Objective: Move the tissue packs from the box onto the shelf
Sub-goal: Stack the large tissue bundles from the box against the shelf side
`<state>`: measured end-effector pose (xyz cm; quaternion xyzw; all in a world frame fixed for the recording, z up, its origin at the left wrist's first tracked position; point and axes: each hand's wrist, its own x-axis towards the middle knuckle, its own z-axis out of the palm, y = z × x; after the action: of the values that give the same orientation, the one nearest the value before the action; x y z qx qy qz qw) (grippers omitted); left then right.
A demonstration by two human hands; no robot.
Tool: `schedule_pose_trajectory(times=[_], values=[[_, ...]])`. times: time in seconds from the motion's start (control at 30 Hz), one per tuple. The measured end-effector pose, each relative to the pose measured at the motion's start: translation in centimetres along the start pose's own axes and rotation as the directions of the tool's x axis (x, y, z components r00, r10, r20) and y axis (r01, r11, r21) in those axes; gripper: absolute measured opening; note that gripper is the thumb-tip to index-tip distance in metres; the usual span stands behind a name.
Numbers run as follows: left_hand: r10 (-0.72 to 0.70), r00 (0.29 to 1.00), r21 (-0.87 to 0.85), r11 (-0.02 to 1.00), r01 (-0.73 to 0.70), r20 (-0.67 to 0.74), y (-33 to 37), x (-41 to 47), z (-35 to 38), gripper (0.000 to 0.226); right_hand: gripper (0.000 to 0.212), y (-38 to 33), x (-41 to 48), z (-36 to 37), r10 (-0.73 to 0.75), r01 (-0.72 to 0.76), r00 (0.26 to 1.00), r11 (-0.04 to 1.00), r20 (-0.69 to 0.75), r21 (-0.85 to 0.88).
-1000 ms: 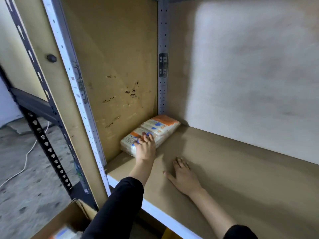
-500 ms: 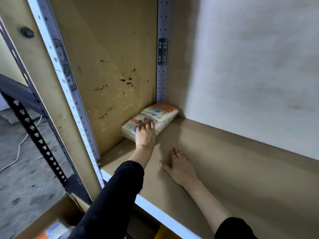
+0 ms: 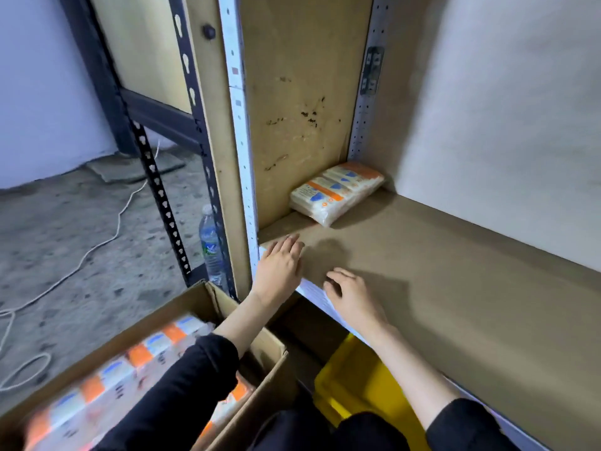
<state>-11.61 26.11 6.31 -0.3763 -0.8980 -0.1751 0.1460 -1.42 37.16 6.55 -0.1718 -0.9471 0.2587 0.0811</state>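
A: What sort of place is this?

B: A bare storage corner: rough concrete floor (image 3: pixel 65 242) with a white cable (image 3: pixel 97 245) trailing across it, a pale wall behind, and a metal rack with brown board panels. The shelf (image 3: pixel 455 288) is a wide brown board with a white front edge.

A: Where is the tissue pack?

B: One tissue pack (image 3: pixel 336 192), clear wrap with orange and blue print, lies flat in the far left corner of the shelf, against the stained side panel (image 3: pixel 292 109) and near the perforated back post (image 3: pixel 364 109). Nothing touches it.

A: And the hands?

B: Both empty. The left hand (image 3: pixel 278 271) is flat and spread, fingers forward, at the shelf's front left corner, by the white upright (image 3: pixel 240 125). The right hand (image 3: pixel 351 296) is just beside it, over the white front edge, fingers loosely curled. Both are well apart from the pack. Dark sleeves cover the forearms lower down.

A: The box?

B: The cardboard box (image 3: pixel 195 304) stands open on the floor at lower left, below the shelf, filled with more tissue packs (image 3: pixel 130 369); they are blurred, showing orange, blue and white bands. The left arm passes above its right side.

A: Anything else nearby?

B: A clear water bottle (image 3: pixel 211 245) stands on the floor between the black rack post (image 3: pixel 159 196) and the white upright. A yellow bin (image 3: pixel 357 385) sits under the shelf.
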Motion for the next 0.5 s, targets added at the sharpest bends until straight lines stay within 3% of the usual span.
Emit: schedule_pose_trajectory(times=[0.07, 0.2, 0.3, 0.4, 0.5], values=[[-0.037, 0.999, 0.023, 0.999, 0.036, 0.031, -2.0, -4.5, -0.6, 0.018, 0.03, -1.7, -1.7, 1.5, -0.108, 0.109, 0.994, 0.993, -0.012, 0.042], [-0.159, 0.967, 0.087, 0.986, 0.144, 0.2, -6.2, -13.7, -1.7, 0.032, 0.032, -5.1, -4.9, 5.3, -0.271, 0.269, 0.958, 0.963, 0.094, 0.029], [-0.254, 0.931, 0.155, 0.963, 0.22, 0.26, -9.3, -19.8, -2.0, 0.035, 0.032, -7.0, -6.3, 9.1, -0.311, 0.307, 0.925, 0.95, 0.218, 0.05], [-0.34, 0.895, 0.231, 0.932, 0.28, 0.287, -12.0, -23.9, -2.6, 0.022, 0.032, -8.7, -6.7, 13.0, -0.307, 0.315, 0.892, 0.949, 0.332, 0.032], [-0.442, 0.838, 0.269, 0.891, 0.366, 0.32, -14.6, -25.7, -2.7, 0.029, 0.035, -10.2, -6.5, 15.9, -0.303, 0.342, 0.846, 0.939, 0.438, -0.013]])
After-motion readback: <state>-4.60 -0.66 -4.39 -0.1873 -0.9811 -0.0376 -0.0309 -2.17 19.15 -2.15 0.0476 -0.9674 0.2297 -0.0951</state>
